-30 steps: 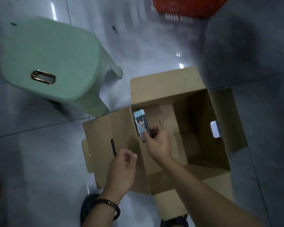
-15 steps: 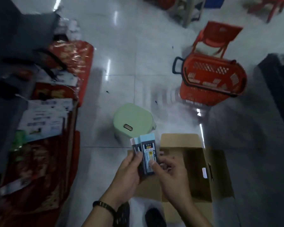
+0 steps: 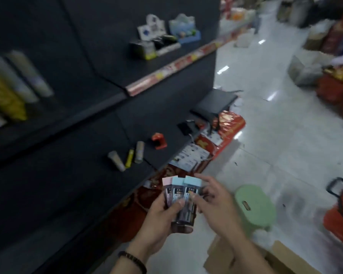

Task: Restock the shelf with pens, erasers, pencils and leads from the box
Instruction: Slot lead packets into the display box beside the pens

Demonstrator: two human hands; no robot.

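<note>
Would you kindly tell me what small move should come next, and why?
Probably carry the packs leftward onto the dark shelf: the left hand and right hand hold them fanned, short of its front edge, with bare shelf beside the tubes.

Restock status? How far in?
Early, by the look of it. Done: the dark shelf carries only a few tubes and a red item. In hand: the left hand grips three fanned packs, and the right hand pinches the rightmost. Left: shelve these, then return to the box; its contents are out of view.
</note>
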